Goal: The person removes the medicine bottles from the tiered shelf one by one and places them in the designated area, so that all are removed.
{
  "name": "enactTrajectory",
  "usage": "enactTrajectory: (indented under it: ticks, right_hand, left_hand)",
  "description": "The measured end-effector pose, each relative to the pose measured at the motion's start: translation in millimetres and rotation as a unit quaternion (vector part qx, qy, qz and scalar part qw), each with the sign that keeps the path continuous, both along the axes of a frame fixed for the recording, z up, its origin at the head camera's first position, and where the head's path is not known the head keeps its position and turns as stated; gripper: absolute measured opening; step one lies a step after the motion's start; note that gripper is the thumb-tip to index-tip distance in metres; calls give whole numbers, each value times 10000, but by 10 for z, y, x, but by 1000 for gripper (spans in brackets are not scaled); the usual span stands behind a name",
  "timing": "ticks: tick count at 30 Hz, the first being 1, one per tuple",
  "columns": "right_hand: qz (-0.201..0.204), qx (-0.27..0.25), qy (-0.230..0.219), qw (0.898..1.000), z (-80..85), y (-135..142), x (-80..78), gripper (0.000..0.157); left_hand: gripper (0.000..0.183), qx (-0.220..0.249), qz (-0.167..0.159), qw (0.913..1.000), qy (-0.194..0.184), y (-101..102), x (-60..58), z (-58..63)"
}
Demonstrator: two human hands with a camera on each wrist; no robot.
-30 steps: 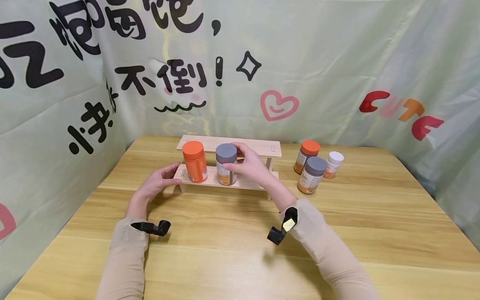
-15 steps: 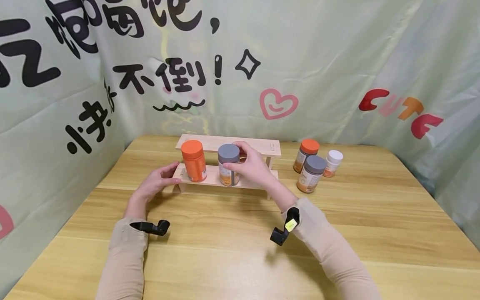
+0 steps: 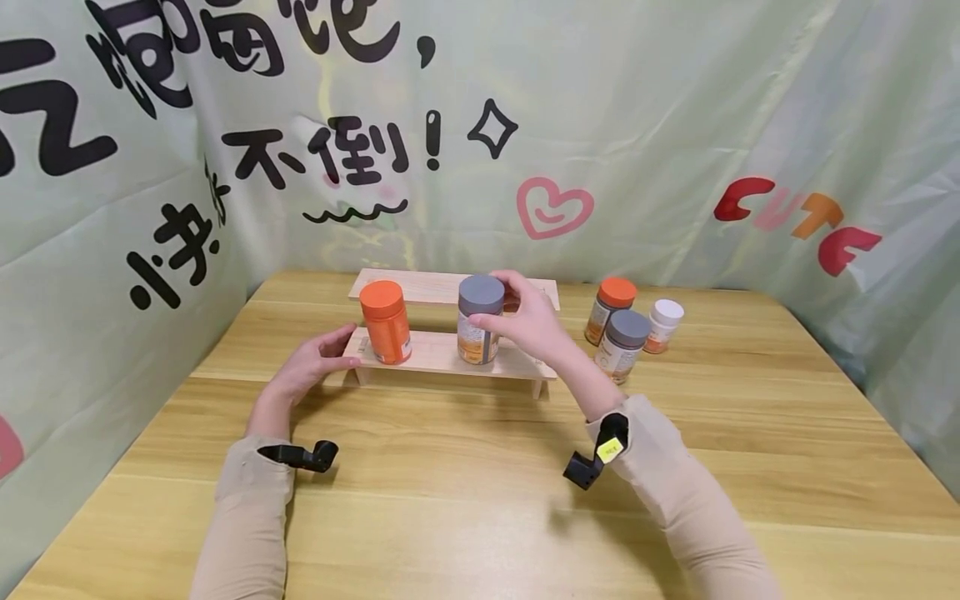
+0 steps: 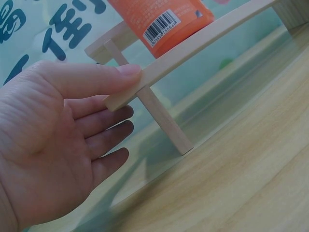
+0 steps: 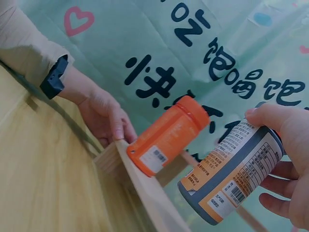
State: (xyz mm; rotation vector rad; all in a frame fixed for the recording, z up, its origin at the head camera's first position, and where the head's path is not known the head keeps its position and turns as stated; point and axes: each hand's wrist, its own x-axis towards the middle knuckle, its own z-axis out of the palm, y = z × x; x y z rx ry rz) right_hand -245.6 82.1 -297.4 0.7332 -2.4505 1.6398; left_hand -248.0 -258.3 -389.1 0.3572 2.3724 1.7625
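My right hand [image 3: 534, 321] grips a grey-lidded bottle [image 3: 474, 343] by its upper part, thumb in front and fingers behind. The bottle is upright over the lower board of a two-tier wooden rack [image 3: 442, 358]; its base seems slightly raised. In the right wrist view, the bottle's label [image 5: 234, 171] faces the camera. To its left, an orange bottle [image 3: 386, 325] stands on the same board. My left hand [image 4: 58, 130] pinches the rack's left end, thumb on the board and index finger partly hidden behind it. The other left fingers extend below the board.
Right of the rack, an orange-lidded bottle [image 3: 600, 317], another grey-lidded bottle [image 3: 618, 354] and a small white-lidded bottle [image 3: 663, 325] stand on the wooden table [image 3: 450, 517]. A printed cloth [image 3: 645, 125] hangs behind the table and along its left.
The grey-lidded bottle has moved right, away from the orange bottle, and slightly up in my right hand. My left hand stays at the rack's end. The head view has shifted slightly.
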Motion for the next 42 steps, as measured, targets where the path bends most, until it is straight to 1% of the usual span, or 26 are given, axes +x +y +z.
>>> enactTrajectory:
  ticks: [3, 9, 13, 18, 25, 32, 35, 42]
  right_hand:
    - [-44, -56, -15, 10000, 69, 83, 0, 55]
    - [-340, -49, -157, 9993, 198, 272, 15, 57]
    - [-481, -92, -203, 9986, 256, 406, 20, 58]
    - [-721, -111, -80, 9973, 292, 587, 10, 58]
    - [-1246, -132, 50, 9921, 372, 846, 43, 57]
    - [-1773, -49, 42, 9841, 379, 1112, 29, 57]
    - [-1930, -71, 76, 9811, 375, 1218, 44, 56]
    - [-2223, -381, 262, 9739, 355, 1477, 52, 47]
  left_hand:
    - [73, 6, 22, 10000, 14, -4, 0, 1]
    - [73, 4, 2, 10000, 25, 6, 13, 19]
    - [73, 9, -5, 10000, 17, 7, 13, 19]
    - [73, 9, -15, 10000, 9, 4, 1, 0]
    - [74, 8, 26, 10000, 9, -3, -8, -19]
    - [73, 17, 36, 10000, 5, -3, -9, -21]
    - [73, -2, 10, 10000, 22, -3, -6, -22]
    - [72, 9, 18, 10000, 25, -12, -7, -25]
